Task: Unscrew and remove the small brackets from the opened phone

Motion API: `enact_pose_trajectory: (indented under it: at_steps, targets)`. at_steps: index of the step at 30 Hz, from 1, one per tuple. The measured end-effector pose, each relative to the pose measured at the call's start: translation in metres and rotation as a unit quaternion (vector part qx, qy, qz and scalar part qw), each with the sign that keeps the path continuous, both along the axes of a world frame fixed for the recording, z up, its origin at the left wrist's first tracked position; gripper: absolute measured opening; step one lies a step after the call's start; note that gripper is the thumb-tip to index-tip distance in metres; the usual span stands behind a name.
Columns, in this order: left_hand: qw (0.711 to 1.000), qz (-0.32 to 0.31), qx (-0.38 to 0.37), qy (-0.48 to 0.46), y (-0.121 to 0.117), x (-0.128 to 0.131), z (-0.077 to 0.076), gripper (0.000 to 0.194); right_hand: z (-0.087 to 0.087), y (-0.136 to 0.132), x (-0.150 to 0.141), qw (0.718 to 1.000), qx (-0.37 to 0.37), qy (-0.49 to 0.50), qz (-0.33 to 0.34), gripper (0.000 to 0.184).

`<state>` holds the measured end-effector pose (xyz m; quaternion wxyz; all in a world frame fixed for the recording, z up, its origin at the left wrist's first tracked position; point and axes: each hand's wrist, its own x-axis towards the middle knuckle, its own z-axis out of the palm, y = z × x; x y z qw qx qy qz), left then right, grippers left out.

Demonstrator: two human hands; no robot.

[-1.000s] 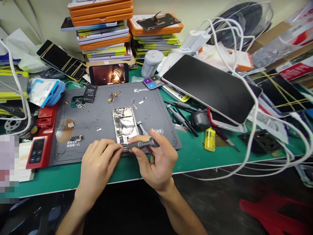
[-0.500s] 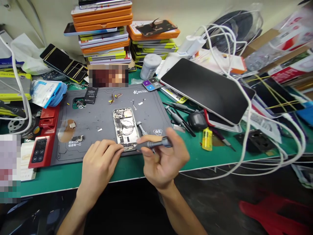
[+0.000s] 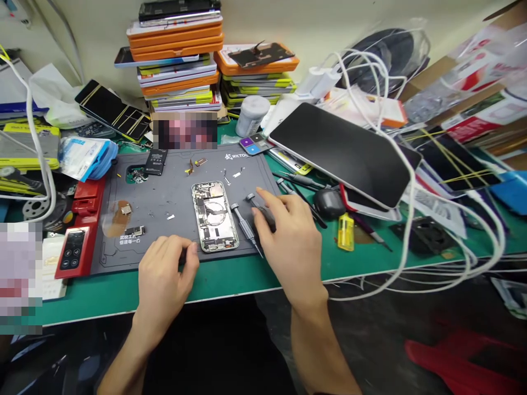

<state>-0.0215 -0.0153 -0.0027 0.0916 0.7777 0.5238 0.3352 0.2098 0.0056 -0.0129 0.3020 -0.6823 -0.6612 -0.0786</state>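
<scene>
An opened phone (image 3: 215,216) lies on the grey mat, its circuit board and a round coil exposed. Beside its lower left corner rests my left hand (image 3: 167,269), empty, fingers loosely curled and thumb apart. To the phone's right, my right hand (image 3: 290,236) has thumb and fingers around a dark screwdriver (image 3: 259,207), whose capped end points up and left; the rest is hidden under the hand. A second, grey screwdriver (image 3: 246,226) lies between that hand and the phone, tip toward the table's front edge.
The grey mat (image 3: 173,184) carries a black battery (image 3: 155,162), a small board (image 3: 135,231) and loose metal bits. A red device (image 3: 73,252) flanks it on the left. Rightward are a large dark-screened tablet (image 3: 341,153), a yellow bottle (image 3: 346,232) and white cables (image 3: 407,241).
My right hand has moved right, off the phone's lower edge, and lowered the screwdriver to the mat, turning it. My left hand has drawn back slightly from the phone, its thumb now apart.
</scene>
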Motion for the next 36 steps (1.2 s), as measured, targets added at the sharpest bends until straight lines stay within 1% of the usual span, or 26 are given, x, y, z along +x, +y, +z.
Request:
enact_pose_trajectory:
  at_steps: [2,5,11,15,18,20,23,26,30,33,36]
  targets:
    - [1.000,0.006,-0.007,0.001,0.000,0.000,0.000,0.029,0.003,-0.006,-0.007,1.000,0.025,0.001,0.017,0.025]
    - [1.000,0.012,-0.010,0.002,-0.001,0.000,0.001,0.029,0.006,-0.015,-0.016,0.999,0.005,-0.010,0.037,0.023]
    - [1.000,0.007,-0.009,0.006,0.000,0.001,0.000,0.027,0.004,-0.019,-0.021,0.999,-0.035,-0.007,0.013,0.026]
    - [1.000,0.004,-0.001,0.009,0.001,0.001,-0.001,0.027,0.005,-0.017,-0.023,0.999,-0.039,-0.027,-0.017,0.027]
    - [1.000,0.005,0.000,0.011,0.002,0.001,0.000,0.026,0.006,-0.015,-0.026,0.999,-0.036,-0.013,-0.022,0.025]
    - [1.000,0.005,-0.003,0.013,0.002,0.001,0.001,0.026,0.006,-0.014,-0.027,0.999,-0.020,0.022,-0.025,0.022]
    - [1.000,0.001,-0.005,0.017,0.002,0.002,0.002,0.026,0.007,-0.016,-0.028,0.994,0.024,0.101,-0.023,0.017]
    - [1.000,-0.001,0.000,0.020,0.002,0.002,0.002,0.026,0.008,-0.018,-0.032,0.977,0.079,0.197,0.009,0.016]
    - [1.000,-0.003,0.009,0.024,0.002,0.001,0.001,0.026,0.007,-0.018,-0.040,0.942,0.141,0.297,0.071,0.028]
    - [1.000,-0.002,0.007,0.022,0.001,0.000,-0.001,0.024,0.003,-0.015,-0.047,0.920,0.146,0.351,0.094,0.043]
    - [1.000,0.005,-0.007,0.015,0.001,0.000,-0.002,0.023,-0.001,-0.014,-0.052,0.907,0.141,0.378,0.116,0.054]
